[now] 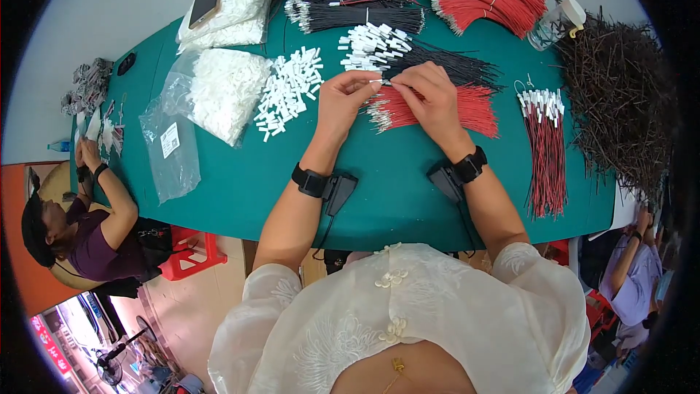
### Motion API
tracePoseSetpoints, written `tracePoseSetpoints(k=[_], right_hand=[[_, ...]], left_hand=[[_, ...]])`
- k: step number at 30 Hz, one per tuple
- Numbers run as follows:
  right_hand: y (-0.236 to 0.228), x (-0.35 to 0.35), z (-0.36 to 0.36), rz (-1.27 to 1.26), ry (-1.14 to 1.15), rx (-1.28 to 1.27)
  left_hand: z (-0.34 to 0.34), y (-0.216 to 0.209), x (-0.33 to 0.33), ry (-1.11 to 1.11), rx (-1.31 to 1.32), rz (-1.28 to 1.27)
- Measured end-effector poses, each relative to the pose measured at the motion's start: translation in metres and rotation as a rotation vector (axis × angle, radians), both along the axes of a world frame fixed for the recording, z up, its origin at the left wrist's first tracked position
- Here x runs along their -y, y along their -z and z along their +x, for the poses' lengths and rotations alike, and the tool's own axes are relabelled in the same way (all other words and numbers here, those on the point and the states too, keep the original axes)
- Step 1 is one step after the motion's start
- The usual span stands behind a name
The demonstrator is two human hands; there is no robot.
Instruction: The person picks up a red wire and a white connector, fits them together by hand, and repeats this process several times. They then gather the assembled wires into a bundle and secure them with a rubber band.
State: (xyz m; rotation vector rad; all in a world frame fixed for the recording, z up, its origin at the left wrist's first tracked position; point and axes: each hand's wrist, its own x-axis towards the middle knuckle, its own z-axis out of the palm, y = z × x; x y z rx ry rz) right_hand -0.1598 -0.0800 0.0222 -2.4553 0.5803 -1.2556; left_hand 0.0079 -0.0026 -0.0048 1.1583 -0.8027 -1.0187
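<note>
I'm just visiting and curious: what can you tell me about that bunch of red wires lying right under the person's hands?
The bunch of red wires lies flat on the green table, roughly crosswise. The wires are thin, with red insulation that looks like plastic, and bare silvery ends fan out at the left. A black wire bundle lies just behind it. The right hand rests over its middle, hiding part of it; the left hand is beside the silvery ends, fingertips meeting the right's.

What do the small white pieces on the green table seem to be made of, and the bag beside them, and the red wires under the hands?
The small white pieces look like moulded plastic: matt, blocky, uniform white. The bag seems thin clear plastic film: it is see-through, creased and shiny. The red wires appear to have smooth red plastic insulation with bare silvery, probably metal, ends. The table cover looks like matt green material, possibly fabric or rubber.
</note>
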Motion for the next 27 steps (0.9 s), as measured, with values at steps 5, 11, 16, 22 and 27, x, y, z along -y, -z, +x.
tracePoseSetpoints(k=[5, 11, 16, 22, 27], right_hand=[[0.0021, 0.0005, 0.001, -0.012, 0.0, 0.009], [-0.0006, -0.001, 0.0007, -0.017, 0.002, -0.011], [0.0001, 0.0006, 0.0013, -0.034, 0.002, 0.0], [-0.0007, 0.0004, 0.0016, -0.03, -0.005, 0.001], [-0.0016, -0.0016, -0.0001, 0.047, -0.019, -0.037]], left_hand=[[-0.0002, -0.0005, -0.0004, 0.02, 0.009, 0.005], [-0.0015, -0.004, -0.0015, 0.043, 0.004, 0.004], [-0.0019, -0.004, -0.0015, 0.035, 0.021, -0.002], [-0.0014, -0.0036, -0.0015, 0.032, 0.052, 0.011], [-0.0001, -0.0015, -0.0016, 0.042, 0.06, 0.018]])
